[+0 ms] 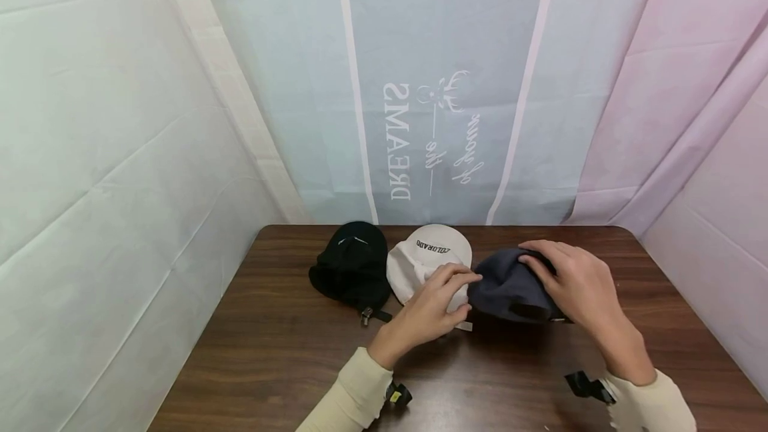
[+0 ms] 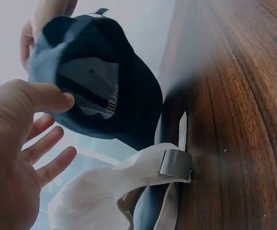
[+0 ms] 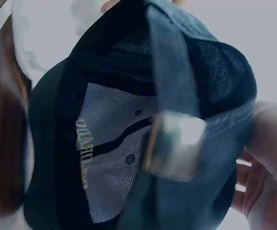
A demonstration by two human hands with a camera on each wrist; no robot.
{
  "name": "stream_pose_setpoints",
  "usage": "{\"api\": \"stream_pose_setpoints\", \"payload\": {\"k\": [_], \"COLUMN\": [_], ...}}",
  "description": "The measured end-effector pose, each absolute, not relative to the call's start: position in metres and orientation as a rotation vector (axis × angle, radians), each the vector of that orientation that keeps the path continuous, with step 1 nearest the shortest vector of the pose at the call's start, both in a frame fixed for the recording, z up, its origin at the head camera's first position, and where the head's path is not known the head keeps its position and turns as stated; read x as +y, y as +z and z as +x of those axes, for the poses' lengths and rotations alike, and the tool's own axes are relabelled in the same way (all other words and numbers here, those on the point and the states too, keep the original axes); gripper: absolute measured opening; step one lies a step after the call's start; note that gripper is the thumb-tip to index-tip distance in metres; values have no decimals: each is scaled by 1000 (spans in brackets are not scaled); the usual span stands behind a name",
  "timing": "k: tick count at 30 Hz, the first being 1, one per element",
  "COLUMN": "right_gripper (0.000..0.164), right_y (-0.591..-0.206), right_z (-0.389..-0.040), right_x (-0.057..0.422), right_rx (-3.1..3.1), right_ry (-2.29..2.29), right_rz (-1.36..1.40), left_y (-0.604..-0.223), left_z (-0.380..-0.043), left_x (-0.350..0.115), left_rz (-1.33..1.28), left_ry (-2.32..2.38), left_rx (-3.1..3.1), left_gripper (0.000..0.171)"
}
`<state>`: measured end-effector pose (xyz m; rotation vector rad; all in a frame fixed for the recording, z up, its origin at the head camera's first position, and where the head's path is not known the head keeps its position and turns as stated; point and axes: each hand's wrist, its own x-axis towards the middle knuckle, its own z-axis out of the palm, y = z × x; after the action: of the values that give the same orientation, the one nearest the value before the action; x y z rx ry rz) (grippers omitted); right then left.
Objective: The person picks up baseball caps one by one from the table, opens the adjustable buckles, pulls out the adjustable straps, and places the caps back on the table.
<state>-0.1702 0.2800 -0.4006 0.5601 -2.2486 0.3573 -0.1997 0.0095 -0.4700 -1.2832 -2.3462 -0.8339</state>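
Left of the white cap (image 1: 420, 255) and just beside it, the black cap (image 1: 351, 265) lies on the wooden table (image 1: 270, 352), its dark crown showing little detail. The white cap reads COLORADO upside down; its near part is hidden behind the left hand (image 1: 429, 305), whose fingers are spread apart and hold nothing. The thumb overlaps the navy cap in the left wrist view — whether it touches, I cannot tell. The navy cap (image 1: 510, 285) is right of the white cap, its underside turned toward the wrist cameras; the strap buckle (image 3: 176, 143) is blurred and the inner lettering (image 3: 84, 153) unreadable. The right hand (image 1: 579, 282), farthest right of the white cap, grips the navy cap — some of its fingers are hidden behind the fabric.
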Motion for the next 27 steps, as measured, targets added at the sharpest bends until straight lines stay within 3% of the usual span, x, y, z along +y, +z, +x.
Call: {"api": "stream_pose_setpoints", "payload": {"k": [6, 27], "right_gripper": [38, 36], "right_y": [-391, -368], "right_z": [-168, -148], "right_x": [271, 254], "right_rx": [-2232, -2244], "right_ry": [378, 366], "right_rz": [588, 652], "left_y": [-469, -450], "left_z": [-198, -182], "left_x": [11, 4], "left_rz": [-1254, -1246], "left_ry": [-887, -858], "left_rx": [-2326, -2072], "left_gripper": [60, 44]}}
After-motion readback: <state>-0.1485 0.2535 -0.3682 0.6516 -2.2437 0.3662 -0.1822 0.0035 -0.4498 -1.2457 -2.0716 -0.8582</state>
